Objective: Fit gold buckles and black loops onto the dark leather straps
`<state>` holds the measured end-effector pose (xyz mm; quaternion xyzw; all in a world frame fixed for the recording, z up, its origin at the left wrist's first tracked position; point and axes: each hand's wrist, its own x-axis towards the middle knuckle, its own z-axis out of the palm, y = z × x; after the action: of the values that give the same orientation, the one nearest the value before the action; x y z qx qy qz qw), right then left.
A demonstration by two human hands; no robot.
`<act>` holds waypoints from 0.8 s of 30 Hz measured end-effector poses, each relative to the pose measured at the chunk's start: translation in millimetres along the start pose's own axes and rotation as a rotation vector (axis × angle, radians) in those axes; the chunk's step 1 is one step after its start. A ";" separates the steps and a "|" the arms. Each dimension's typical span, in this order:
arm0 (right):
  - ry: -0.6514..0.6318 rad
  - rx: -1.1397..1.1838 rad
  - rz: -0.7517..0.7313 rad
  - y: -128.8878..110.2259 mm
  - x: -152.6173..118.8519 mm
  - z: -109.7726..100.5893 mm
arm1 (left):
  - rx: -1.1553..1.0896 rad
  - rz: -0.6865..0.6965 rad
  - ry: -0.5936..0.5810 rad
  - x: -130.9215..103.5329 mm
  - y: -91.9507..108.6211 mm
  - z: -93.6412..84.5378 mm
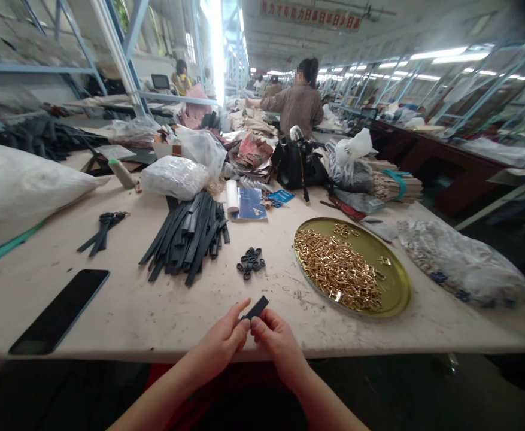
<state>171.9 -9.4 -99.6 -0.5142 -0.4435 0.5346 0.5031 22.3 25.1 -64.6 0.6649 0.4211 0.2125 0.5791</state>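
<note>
Both hands pinching one short black strap piece (255, 308) at table edge: left hand (221, 342), right hand (275, 339) | done: small cluster of black loops (250, 262) | left: large pile of black straps (189, 237), tray of gold buckles (390, 299) mostly full

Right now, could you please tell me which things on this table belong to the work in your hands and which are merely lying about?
In use: short black strap piece pinched by left hand and right hand; pile of black straps; small black loops; round gold tray of gold buckles.

Lying about: black phone; black scissors; blue booklet; white plastic bags.
</note>
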 end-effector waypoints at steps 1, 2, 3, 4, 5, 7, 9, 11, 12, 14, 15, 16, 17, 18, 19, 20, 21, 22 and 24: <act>0.015 -0.230 -0.069 -6.4 6.8 -14.2 | -0.019 0.001 0.002 3.1 -2.8 -2.0; 0.054 -0.481 -0.151 -14.8 15.7 -33.2 | -0.039 -0.006 0.008 6.4 -4.8 -3.7; 0.167 -0.813 -0.236 -24.5 26.3 -55.1 | -0.060 -0.020 0.015 9.7 -6.1 -4.8; 0.291 -1.164 -0.260 -34.6 38.1 -78.1 | -0.082 -0.040 0.020 12.9 -6.7 -5.1; 0.345 -1.279 -0.244 -44.3 50.2 -99.9 | -0.103 -0.060 0.024 16.0 -6.8 -4.6; 0.366 -1.431 -0.208 -59.4 72.4 -133.8 | -0.122 -0.075 0.026 20.9 -6.3 -1.7; 0.337 -1.519 -0.174 -66.5 88.0 -150.4 | -0.120 -0.068 0.041 23.5 -6.0 1.5; 0.306 -1.595 -0.156 -67.1 95.1 -153.2 | -0.109 -0.063 0.044 23.2 -6.4 2.9; 0.294 -1.621 -0.153 -66.0 95.9 -151.9 | -0.102 -0.067 0.038 22.0 -6.7 2.8; 0.278 -1.642 -0.150 -63.5 93.6 -148.1 | -0.077 -0.085 0.031 18.0 -6.9 1.8; 0.277 -1.638 -0.151 -62.7 91.5 -146.6 | -0.054 -0.092 0.033 15.5 -6.7 1.3; 0.278 -1.623 -0.153 -62.4 89.2 -145.8 | -0.017 -0.092 0.038 12.9 -6.5 0.9; 0.281 -1.598 -0.157 -62.7 87.0 -145.7 | 0.032 -0.088 0.044 10.5 -6.2 0.8; 0.288 -1.564 -0.161 -63.5 85.2 -146.1 | 0.085 -0.081 0.053 8.2 -6.0 0.7; 0.297 -1.520 -0.165 -64.8 83.7 -147.0 | 0.136 -0.073 0.064 6.3 -5.8 0.7; 0.309 -1.467 -0.168 -66.3 82.8 -148.1 | 0.180 -0.062 0.079 4.8 -5.8 0.7; 0.324 -1.403 -0.169 -68.2 82.2 -149.2 | 0.209 -0.052 0.096 3.6 -5.6 0.7; 0.340 -1.328 -0.168 -70.1 81.8 -150.1 | 0.217 -0.046 0.108 2.7 -5.2 0.9; 0.365 -1.146 -0.154 -73.4 80.7 -149.5 | 0.177 -0.050 0.111 2.0 -2.8 1.9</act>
<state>329.7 71.7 -46.8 -0.7530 -0.6033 0.0758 0.2515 24.0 25.6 -68.0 0.6901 0.4859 0.1965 0.4991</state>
